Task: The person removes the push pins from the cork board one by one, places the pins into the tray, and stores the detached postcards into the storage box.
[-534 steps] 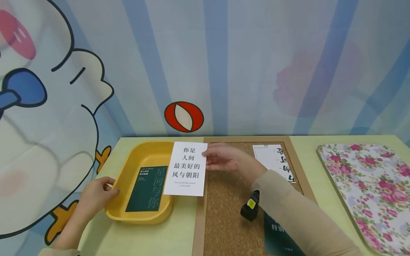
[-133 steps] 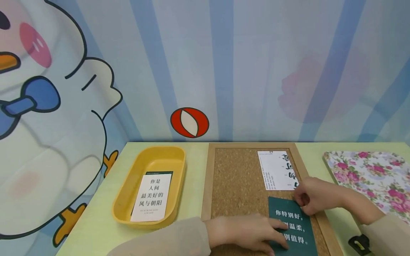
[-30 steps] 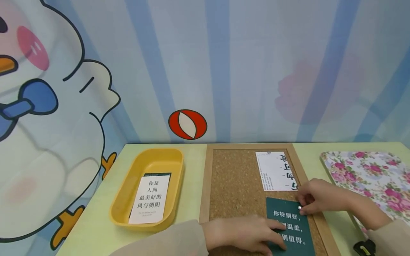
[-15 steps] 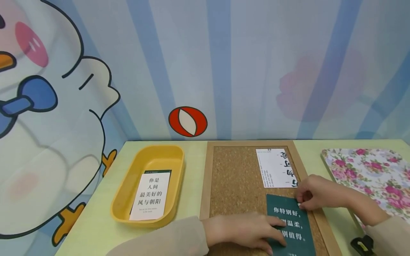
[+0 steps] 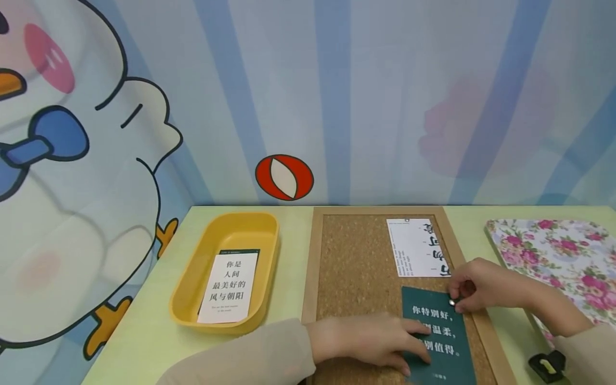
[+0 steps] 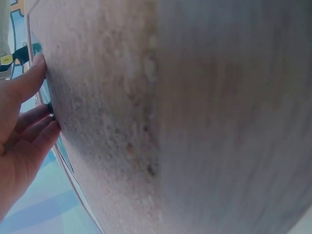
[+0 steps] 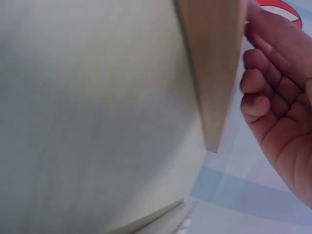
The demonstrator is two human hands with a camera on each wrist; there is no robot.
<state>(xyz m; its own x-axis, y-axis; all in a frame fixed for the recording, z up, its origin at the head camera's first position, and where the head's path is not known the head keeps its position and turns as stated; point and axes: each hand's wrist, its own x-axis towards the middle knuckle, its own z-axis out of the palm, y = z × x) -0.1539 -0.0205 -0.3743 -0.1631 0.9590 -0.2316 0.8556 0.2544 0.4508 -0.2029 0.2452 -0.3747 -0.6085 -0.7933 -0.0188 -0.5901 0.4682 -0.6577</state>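
Note:
My left hand (image 5: 366,342) rests on a dark green card (image 5: 445,347) with white writing, its fingers spread over the card's left side. That card lies on a cork board (image 5: 361,262) with a wooden frame. At the card's upper right corner my right hand (image 5: 481,286) pinches a small silvery thumbtack (image 5: 452,302) between thumb and forefinger. Whether its point is in the cork is hidden. Above the green card, a white card (image 5: 416,248) with black writing has a small pin (image 5: 407,220) at its top edge.
Left of the board stands a yellow tray (image 5: 273,256), where a white card (image 5: 228,289) lies over a dark green one (image 5: 240,251). A floral board (image 5: 568,262) lies at the right. A patterned backdrop (image 5: 375,107) rises behind the table.
The white card that my right hand held 17.8 s ago now lies in the yellow tray. Over the last seconds both hands stay at the green card; the right fingers shift slightly around the thumbtack.

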